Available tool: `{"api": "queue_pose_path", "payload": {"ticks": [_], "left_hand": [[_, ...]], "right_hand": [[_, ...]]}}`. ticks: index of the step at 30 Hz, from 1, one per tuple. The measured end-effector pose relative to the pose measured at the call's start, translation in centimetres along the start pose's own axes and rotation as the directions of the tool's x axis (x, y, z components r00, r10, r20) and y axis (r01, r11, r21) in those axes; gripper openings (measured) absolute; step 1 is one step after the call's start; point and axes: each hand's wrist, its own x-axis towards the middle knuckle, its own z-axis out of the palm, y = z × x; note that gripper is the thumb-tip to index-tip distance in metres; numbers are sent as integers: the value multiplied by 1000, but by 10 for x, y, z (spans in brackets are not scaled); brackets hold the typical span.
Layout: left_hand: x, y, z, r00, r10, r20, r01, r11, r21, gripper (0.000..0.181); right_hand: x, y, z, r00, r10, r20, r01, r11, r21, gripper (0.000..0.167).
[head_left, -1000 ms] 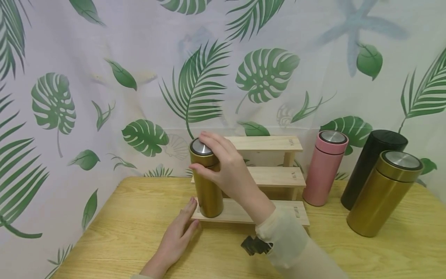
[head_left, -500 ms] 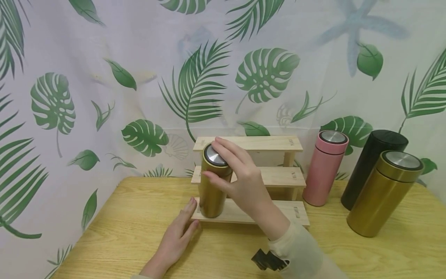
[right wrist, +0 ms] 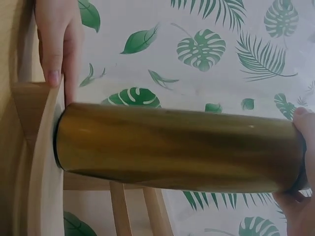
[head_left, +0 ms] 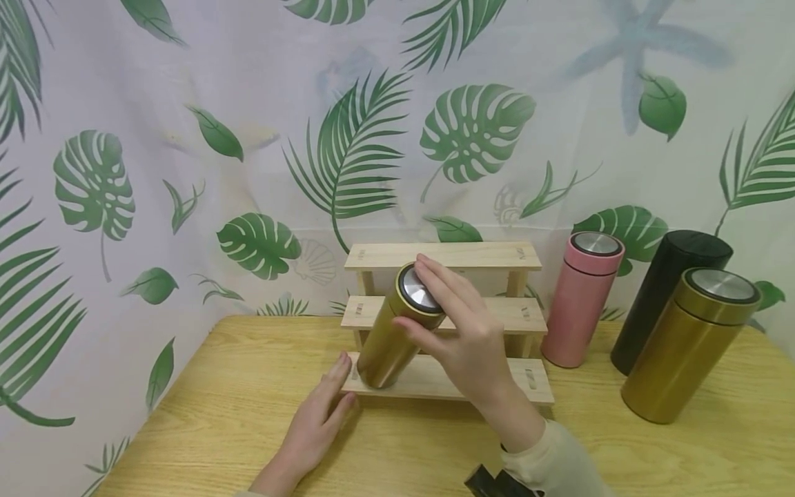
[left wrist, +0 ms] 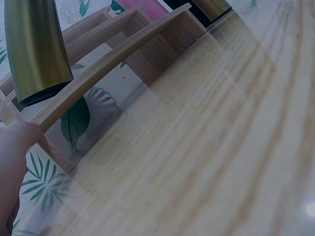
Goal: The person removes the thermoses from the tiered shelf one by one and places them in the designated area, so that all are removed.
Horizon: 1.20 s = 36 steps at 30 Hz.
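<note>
A gold thermos bottle with a silver-topped lid leans to the right, its base at the left end of the lowest shelf of a three-tier wooden rack. My right hand holds it near the top, thumb on the near side and fingers over the lid's right edge. In the right wrist view the bottle's base meets the shelf board. My left hand holds the left end of that board, thumb at the front corner and fingers along the end. The right wrist view shows the left fingers on both sides of the board.
To the right of the rack stand a pink thermos bottle, a black cylinder and a wider gold thermos bottle. They are on the wooden table, with a leaf-patterned cloth hanging behind.
My right hand has swung the bottle's top from left to right, from leaning slightly left to leaning clearly right. Its base stays at the shelf's left end. My left hand has not moved.
</note>
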Motion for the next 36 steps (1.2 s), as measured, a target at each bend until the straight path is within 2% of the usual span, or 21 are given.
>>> {"api": "queue_pose_path", "payload": {"ticks": [4, 6, 9, 13, 16, 21, 26, 36], "left_hand": [[0, 0, 0, 1000, 19, -20, -19, 1000, 7, 53], [0, 0, 0, 999, 32, -28, -32, 999, 12, 53], [0, -1, 0, 999, 33, -30, -32, 999, 17, 53], [0, 0, 0, 999, 28, -29, -28, 999, 17, 54], [0, 0, -1, 1000, 15, -17, -14, 1000, 17, 55], [-1, 2, -2, 1000, -10, 0, 10, 1000, 3, 55], [-1, 1, -2, 1000, -18, 5, 18, 1000, -4, 55], [-1, 1, 2, 1000, -23, 15, 23, 1000, -3, 55]], "right_hand": [[1, 0, -3, 999, -33, -32, 32, 999, -32, 55], [2, 1, -5, 999, -25, -44, 22, 998, -59, 56], [3, 4, -10, 995, 50, -87, -57, 995, -80, 56], [7, 11, -21, 978, 144, -154, -161, 981, -106, 56], [11, 17, -34, 974, 147, -172, -173, 973, -154, 53], [18, 26, -60, 976, 140, -165, -176, 956, -233, 43], [21, 32, -86, 971, 168, -170, -212, 935, -284, 43], [12, 46, -115, 978, 144, -150, -191, 904, -382, 63]]}}
